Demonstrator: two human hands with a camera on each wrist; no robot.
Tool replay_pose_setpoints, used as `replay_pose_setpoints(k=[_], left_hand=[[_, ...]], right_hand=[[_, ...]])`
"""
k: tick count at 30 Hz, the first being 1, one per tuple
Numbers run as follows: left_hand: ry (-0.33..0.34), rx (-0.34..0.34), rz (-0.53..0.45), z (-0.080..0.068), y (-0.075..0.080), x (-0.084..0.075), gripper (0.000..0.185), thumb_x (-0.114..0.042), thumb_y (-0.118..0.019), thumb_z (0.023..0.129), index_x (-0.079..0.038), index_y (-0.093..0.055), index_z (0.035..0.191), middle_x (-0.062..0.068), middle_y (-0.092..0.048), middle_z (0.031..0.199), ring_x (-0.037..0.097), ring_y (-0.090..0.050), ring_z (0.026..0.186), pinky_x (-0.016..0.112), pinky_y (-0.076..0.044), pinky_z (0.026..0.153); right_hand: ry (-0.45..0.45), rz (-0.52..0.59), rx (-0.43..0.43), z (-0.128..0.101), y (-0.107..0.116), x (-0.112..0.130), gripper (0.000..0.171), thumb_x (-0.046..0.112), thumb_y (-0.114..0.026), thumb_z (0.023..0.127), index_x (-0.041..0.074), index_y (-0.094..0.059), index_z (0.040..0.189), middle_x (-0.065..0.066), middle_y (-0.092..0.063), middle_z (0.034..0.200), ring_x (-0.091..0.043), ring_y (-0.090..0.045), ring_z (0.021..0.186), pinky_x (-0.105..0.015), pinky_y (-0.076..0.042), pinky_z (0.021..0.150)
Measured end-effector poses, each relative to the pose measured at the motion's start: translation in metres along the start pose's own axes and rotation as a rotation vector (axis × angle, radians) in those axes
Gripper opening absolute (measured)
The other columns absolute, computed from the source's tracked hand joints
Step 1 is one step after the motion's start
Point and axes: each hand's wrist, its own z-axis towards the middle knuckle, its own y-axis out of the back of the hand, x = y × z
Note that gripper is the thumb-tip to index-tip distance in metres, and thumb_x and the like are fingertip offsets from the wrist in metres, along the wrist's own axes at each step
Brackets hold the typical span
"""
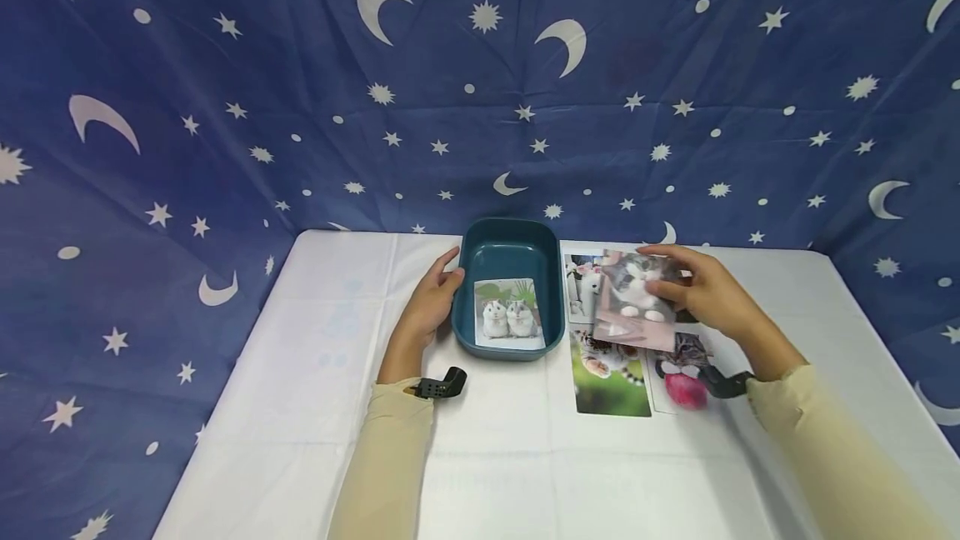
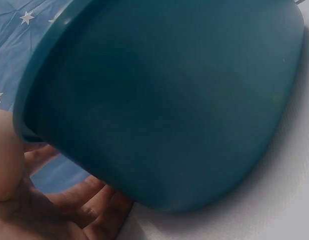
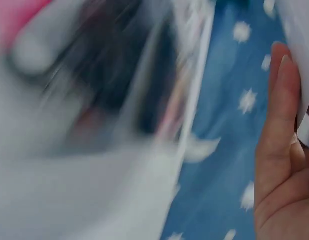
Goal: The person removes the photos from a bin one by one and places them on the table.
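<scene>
Apparent step, card aloft: right hand [image 1: 701,290] pinches kitten card [image 1: 633,315] between thumb and fingers, above other cards [image 1: 615,390] | left hand [image 1: 433,298], fingers loosely extended, touches tray [image 1: 557,298] | next move presumably calls for rim clearance.

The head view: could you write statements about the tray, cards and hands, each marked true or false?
The right-hand fingers hold a kitten card. True.
A two-animal card lies inside the tray. True.
The tray is bright yellow. False: the tray is dark teal.
The left-hand fingers pinch a card. False: the left-hand fingers touch the tray's left side.
The backdrop shows moons and stars. True.
</scene>
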Motion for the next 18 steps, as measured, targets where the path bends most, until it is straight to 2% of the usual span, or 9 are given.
replay_pose_setpoints(k=[5, 8, 9, 10, 12, 15, 16, 17, 18], left_hand=[[0.0, 0.003, -0.002, 0.001, 0.0, 0.001, 0.05, -0.035, -0.051, 0.108, -0.036, -0.038, 0.157, 0.013, -0.057, 0.141, 0.032, -0.055, 0.131, 0.051, -0.04, 0.114], [0.007, -0.016, 0.007, 0.0, 0.0, 0.0, 0.049, -0.036, -0.051, 0.108, -0.038, -0.04, 0.156, 0.012, -0.057, 0.141, 0.031, -0.055, 0.13, 0.051, -0.04, 0.114], [0.011, -0.02, 0.007, 0.0, 0.0, 0.0, 0.048, -0.036, -0.051, 0.108, -0.039, -0.04, 0.155, 0.012, -0.057, 0.141, 0.031, -0.055, 0.13, 0.051, -0.04, 0.114], [0.012, -0.02, 0.007, 0.0, 0.001, -0.001, 0.048, -0.036, -0.051, 0.108, -0.039, -0.041, 0.155, 0.012, -0.057, 0.142, 0.031, -0.055, 0.131, 0.051, -0.04, 0.114], [0.016, -0.018, 0.007, -0.001, 0.001, -0.001, 0.049, -0.036, -0.051, 0.108, -0.038, -0.04, 0.156, 0.012, -0.056, 0.143, 0.031, -0.054, 0.132, 0.051, -0.039, 0.115], [0.019, -0.015, 0.006, -0.001, 0.001, -0.001, 0.049, -0.036, -0.051, 0.108, -0.038, -0.04, 0.156, 0.012, -0.057, 0.141, 0.031, -0.055, 0.13, 0.051, -0.04, 0.114], [0.019, -0.017, 0.005, 0.0, 0.0, -0.001, 0.049, -0.036, -0.052, 0.108, -0.038, -0.041, 0.155, 0.012, -0.057, 0.14, 0.031, -0.056, 0.129, 0.05, -0.04, 0.113], [0.021, -0.019, 0.007, 0.0, -0.001, -0.002, 0.049, -0.036, -0.052, 0.108, -0.038, -0.041, 0.155, 0.012, -0.058, 0.14, 0.031, -0.056, 0.128, 0.05, -0.041, 0.112], [0.02, -0.022, 0.009, 0.0, -0.002, -0.002, 0.049, -0.036, -0.051, 0.108, -0.038, -0.041, 0.155, 0.012, -0.058, 0.139, 0.03, -0.057, 0.126, 0.049, -0.041, 0.112]], right_hand=[[-0.158, -0.104, -0.043, -0.047, 0.045, -0.062, 0.061, 0.029, -0.073, 0.096, 0.018, -0.048, 0.15, -0.019, -0.044, 0.148, -0.037, -0.054, 0.116, -0.029, -0.056, 0.07], [-0.189, -0.145, -0.038, -0.066, 0.06, -0.087, 0.062, 0.035, -0.072, 0.096, 0.014, -0.047, 0.149, -0.024, -0.04, 0.152, -0.043, -0.043, 0.127, -0.049, -0.057, 0.086], [-0.189, -0.152, -0.039, -0.071, 0.063, -0.094, 0.062, 0.036, -0.072, 0.096, 0.013, -0.048, 0.148, -0.024, -0.04, 0.151, -0.035, -0.042, 0.131, -0.056, -0.053, 0.09], [-0.187, -0.166, -0.041, -0.076, 0.065, -0.1, 0.06, 0.037, -0.073, 0.096, 0.014, -0.05, 0.147, -0.019, -0.042, 0.151, -0.025, -0.042, 0.132, -0.054, -0.052, 0.093], [-0.18, -0.162, -0.039, -0.084, 0.068, -0.111, 0.058, 0.036, -0.074, 0.095, 0.013, -0.052, 0.144, -0.017, -0.043, 0.149, -0.004, -0.038, 0.129, -0.066, -0.043, 0.1], [-0.182, -0.148, -0.015, -0.09, 0.069, -0.122, 0.057, 0.033, -0.076, 0.093, 0.012, -0.054, 0.142, -0.018, -0.043, 0.15, -0.006, -0.036, 0.135, -0.069, -0.04, 0.101], [-0.189, -0.147, 0.001, -0.091, 0.068, -0.124, 0.058, 0.033, -0.076, 0.093, 0.011, -0.054, 0.142, -0.02, -0.042, 0.152, -0.017, -0.036, 0.141, -0.07, -0.04, 0.102], [-0.198, -0.138, 0.017, -0.093, 0.067, -0.126, 0.059, 0.031, -0.076, 0.092, 0.01, -0.053, 0.142, -0.026, -0.04, 0.153, -0.031, -0.033, 0.143, -0.077, -0.034, 0.099], [-0.202, -0.147, 0.029, -0.093, 0.066, -0.128, 0.059, 0.031, -0.077, 0.092, 0.008, -0.053, 0.141, -0.027, -0.04, 0.153, -0.044, -0.033, 0.14, -0.077, -0.035, 0.099]])
